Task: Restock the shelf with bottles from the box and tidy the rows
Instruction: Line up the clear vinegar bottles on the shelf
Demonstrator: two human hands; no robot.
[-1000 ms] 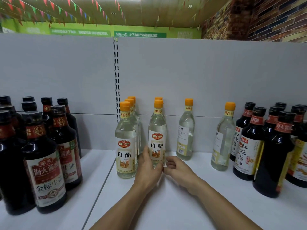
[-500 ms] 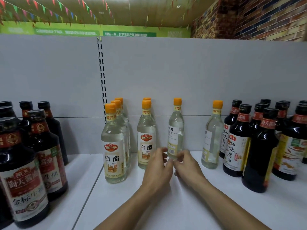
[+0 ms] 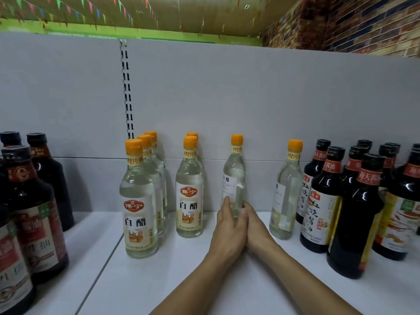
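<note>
Shelf — L-hand, R-hand (curled) round btl

The left hand and right hand clasp the base of an upright clear vinegar bottle on the white shelf, with vinegar rows at its 9 o'clock and dark sauce bottles at 3 o'clock.

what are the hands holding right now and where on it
Both the left hand and right hand clasp one white vinegar bottle by its lower body, near the base.
</note>
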